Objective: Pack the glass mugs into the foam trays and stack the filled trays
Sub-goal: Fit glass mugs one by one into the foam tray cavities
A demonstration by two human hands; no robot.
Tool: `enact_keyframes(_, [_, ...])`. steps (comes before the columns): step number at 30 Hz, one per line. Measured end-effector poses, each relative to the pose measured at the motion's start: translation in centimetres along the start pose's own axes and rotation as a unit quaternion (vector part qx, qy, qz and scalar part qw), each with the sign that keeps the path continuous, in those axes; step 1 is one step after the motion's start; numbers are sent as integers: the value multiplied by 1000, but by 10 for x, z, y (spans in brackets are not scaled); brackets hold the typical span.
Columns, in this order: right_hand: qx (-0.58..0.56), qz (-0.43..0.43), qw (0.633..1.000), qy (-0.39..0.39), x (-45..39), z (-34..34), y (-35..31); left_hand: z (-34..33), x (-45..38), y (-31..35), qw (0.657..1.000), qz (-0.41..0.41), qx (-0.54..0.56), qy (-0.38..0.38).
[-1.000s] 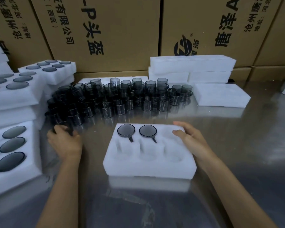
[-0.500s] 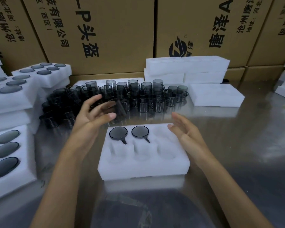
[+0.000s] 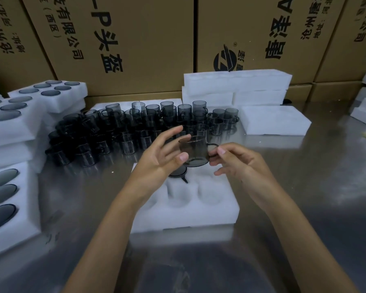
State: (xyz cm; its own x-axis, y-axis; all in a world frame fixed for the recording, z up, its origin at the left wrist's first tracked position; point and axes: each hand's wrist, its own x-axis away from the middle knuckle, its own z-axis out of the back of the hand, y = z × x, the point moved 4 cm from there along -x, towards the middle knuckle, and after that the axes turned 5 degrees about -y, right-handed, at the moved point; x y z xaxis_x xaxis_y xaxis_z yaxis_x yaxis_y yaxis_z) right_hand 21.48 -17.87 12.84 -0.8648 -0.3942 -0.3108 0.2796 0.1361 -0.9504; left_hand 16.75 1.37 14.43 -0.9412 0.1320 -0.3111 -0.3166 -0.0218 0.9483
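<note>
A smoky grey glass mug point(image 3: 193, 152), smooth and cylindrical with a thin looped handle pointing right, is held up in the air between both hands, just above the far edge of the white foam tray point(image 3: 184, 206). The left hand point(image 3: 160, 157) grips the mug's body, its thumb curled against the near side and its fingers spread round the far side. The right hand point(image 3: 239, 162) pinches the handle between thumb and forefinger, the other fingers loosely curled beneath.

The tray is soft, matte, grainy foam, a rectangular block with round wells; one seated mug point(image 3: 178, 173) shows below the left hand as a dark disc with a short handle, and three bare wells are visible along the near row. It lies on a shiny, scuffed steel surface point(image 3: 304, 187) that throws back blurred reflections.

Behind stands a dense crowd of loose mugs point(image 3: 135, 127), too many and too overlapped to count. To the left are filled trays point(image 3: 15, 123) in stacks, their mugs showing as grey ovals; three ovals show in the nearest one. Plain foam blocks point(image 3: 237, 87) sit stacked at the back right, before brown cardboard cartons point(image 3: 146, 39) printed in black
</note>
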Motion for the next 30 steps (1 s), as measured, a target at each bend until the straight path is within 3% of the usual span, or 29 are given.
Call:
enact_keyframes(5, [-2, -2, 1000, -8, 1, 6, 0, -2, -4, -6, 998, -6, -35, 60])
enact_keyframes(9, [85, -72, 992, -61, 4, 17, 4, -12, -10, -19, 994, 29, -99, 24])
enact_keyframes(13, [147, -114, 980, -69, 4, 15, 13, -27, -19, -36, 971, 53, -235, -4])
enact_keyframes(24, [197, -73, 977, 38, -2, 31, 10, -32, -24, -47, 910, 59, -410, -36])
enact_keyframes(30, [225, -49, 973, -24, -4, 11, 20, -30, -21, -51, 888, 84, -451, -41])
